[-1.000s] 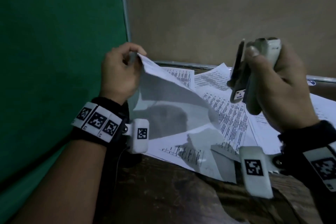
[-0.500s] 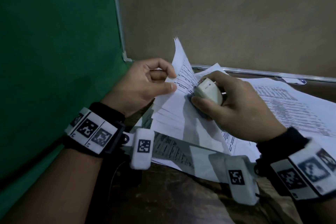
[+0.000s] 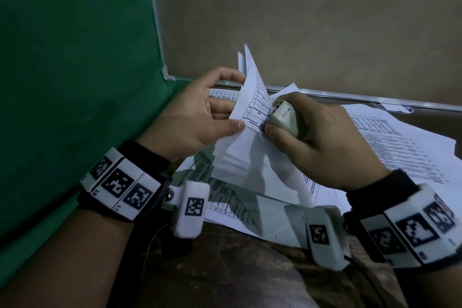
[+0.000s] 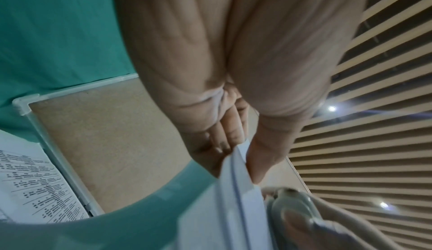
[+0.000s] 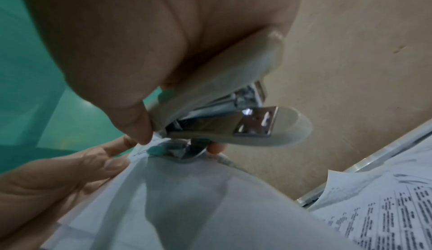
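My left hand (image 3: 232, 107) holds a bundle of printed sheets (image 3: 252, 97) upright by its edge, thumb in front and fingers behind. The left wrist view shows the thumb and fingers (image 4: 233, 143) pinching the bundle (image 4: 233, 198). My right hand (image 3: 273, 115) grips a pale grey stapler (image 3: 287, 120) and holds it against the bundle's upper corner. In the right wrist view the stapler (image 5: 222, 106) has its jaws slightly apart and pointing away from the paper. A metal tab at its underside touches the sheet (image 5: 198, 198).
Loose printed sheets (image 3: 390, 142) lie spread over a brown table (image 3: 237, 270). A green board (image 3: 75, 70) stands close on the left. A brown cork board (image 3: 300, 20) with a metal frame rises behind the papers.
One second ago the right hand held the stapler up, apart from the sheet the left hand lifted. The stapler has since come down onto the bundle's corner, and the left hand pinches the bundle beside it.
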Available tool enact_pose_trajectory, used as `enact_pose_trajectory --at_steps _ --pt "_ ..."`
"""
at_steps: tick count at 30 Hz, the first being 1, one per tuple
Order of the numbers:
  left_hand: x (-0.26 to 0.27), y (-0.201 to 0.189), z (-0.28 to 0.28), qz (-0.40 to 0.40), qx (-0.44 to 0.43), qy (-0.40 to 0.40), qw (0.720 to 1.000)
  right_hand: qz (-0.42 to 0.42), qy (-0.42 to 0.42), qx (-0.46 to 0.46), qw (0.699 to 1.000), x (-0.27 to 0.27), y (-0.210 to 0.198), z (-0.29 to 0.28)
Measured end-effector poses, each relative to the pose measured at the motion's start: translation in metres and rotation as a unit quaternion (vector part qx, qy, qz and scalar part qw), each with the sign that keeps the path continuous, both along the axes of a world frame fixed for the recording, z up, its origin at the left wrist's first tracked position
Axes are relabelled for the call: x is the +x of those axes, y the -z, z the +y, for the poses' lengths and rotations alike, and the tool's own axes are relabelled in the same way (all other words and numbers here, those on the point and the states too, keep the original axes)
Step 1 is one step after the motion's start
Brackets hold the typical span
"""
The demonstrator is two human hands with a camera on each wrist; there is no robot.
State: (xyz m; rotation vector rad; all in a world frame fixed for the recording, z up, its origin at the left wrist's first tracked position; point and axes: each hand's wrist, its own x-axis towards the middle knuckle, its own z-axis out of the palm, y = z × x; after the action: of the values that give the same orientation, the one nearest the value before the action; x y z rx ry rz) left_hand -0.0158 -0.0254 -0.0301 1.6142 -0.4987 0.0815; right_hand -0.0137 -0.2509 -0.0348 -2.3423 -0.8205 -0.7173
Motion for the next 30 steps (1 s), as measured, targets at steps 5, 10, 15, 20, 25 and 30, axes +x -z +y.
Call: enact_pose_trajectory --at_steps 5,10,15,20,25,30 --pt "-0.003 0.004 -0.008 -0.073 0.048 0.008 0.996 -0.057 0.017 0.003 0.998 0.002 0.001 0.0" --pt "0.005 0.012 -0.012 -0.112 0.143 -0.018 0.983 -0.059 0.019 -0.026 0.998 0.002 -0.001 -0.002" --pt "0.007 0.015 -0.016 -0.118 0.156 -0.037 0.98 -0.044 0.017 -0.047 0.998 0.002 -0.002 -0.004" --pt "0.01 0.018 -0.016 -0.094 0.148 -0.025 0.984 -0.037 0.022 -0.045 0.998 0.002 -0.002 -0.004" --pt "0.01 0.02 -0.017 -0.095 0.154 -0.011 0.983 -0.031 0.018 -0.057 0.998 0.002 -0.002 -0.004" --pt "0.011 0.022 -0.018 -0.086 0.148 -0.01 0.985 -0.03 0.023 -0.055 0.998 0.003 -0.002 -0.004"
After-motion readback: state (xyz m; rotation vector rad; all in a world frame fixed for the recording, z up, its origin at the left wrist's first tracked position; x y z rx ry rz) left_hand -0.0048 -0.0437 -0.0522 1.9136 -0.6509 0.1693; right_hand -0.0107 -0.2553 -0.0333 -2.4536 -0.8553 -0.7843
